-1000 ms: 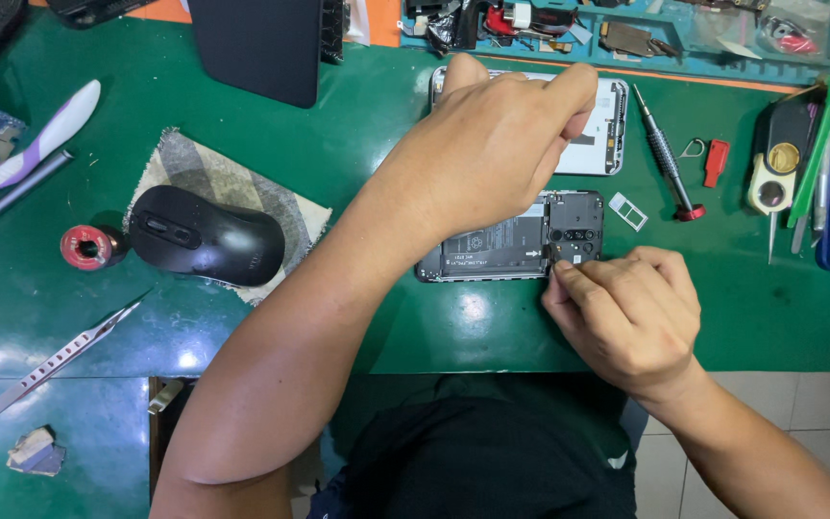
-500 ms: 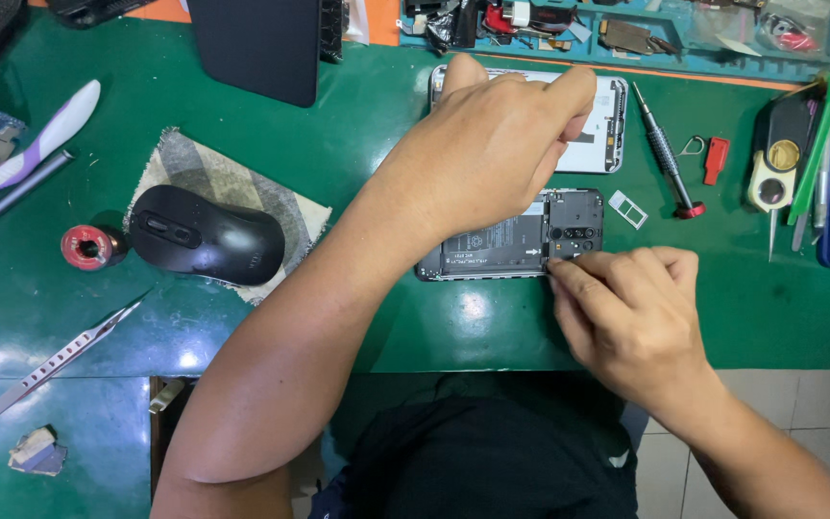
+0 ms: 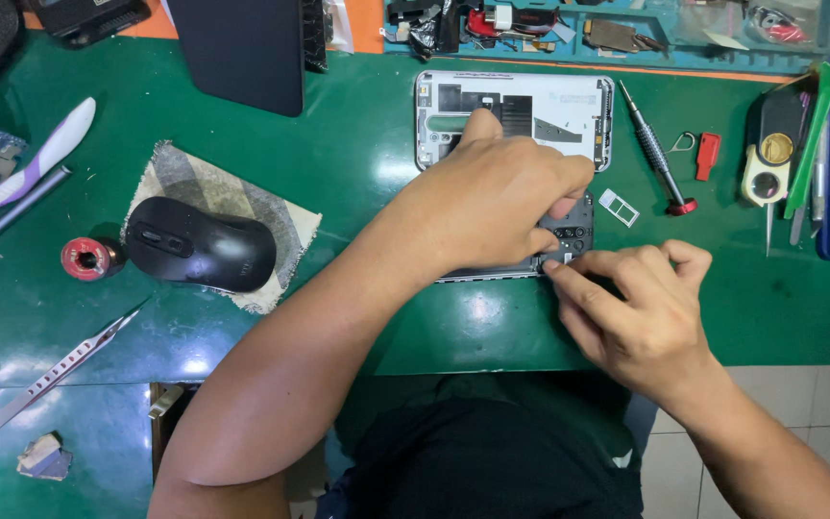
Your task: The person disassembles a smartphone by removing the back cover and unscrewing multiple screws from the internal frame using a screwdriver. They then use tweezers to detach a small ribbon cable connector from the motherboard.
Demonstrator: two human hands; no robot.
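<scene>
**Opened phone under both hands, mat centre**

On the glossy green work mat (image 3: 242, 384), just past centre toward 1 o'clock, lies the opened dark smartphone body with exposed boards (image 3: 569, 240). Left hand (image 3: 492, 207) arches over it, fingers curled together and pressing down on its upper side. Right hand (image 3: 641, 312) comes in from 5 o'clock; its index fingertip (image 3: 551, 271) and thumb are pinched together at the phone's lower right corner, touching it. Whether they grip a small part, cannot tell.

At 12 o'clock, just beyond the phone, sits the white plastic back cover, inside face up (image 3: 540, 111). At 2 o'clock: slim black screwdriver with red cap (image 3: 660, 163), small white card tray (image 3: 619, 207), red plastic clip (image 3: 708, 156). Open mat at 3 o'clock. At 9 o'clock, matte black computer mouse (image 3: 199, 245) on a frayed grey woven cloth (image 3: 271, 216). Steel tweezers (image 3: 55, 370) at 8 o'clock.
</scene>
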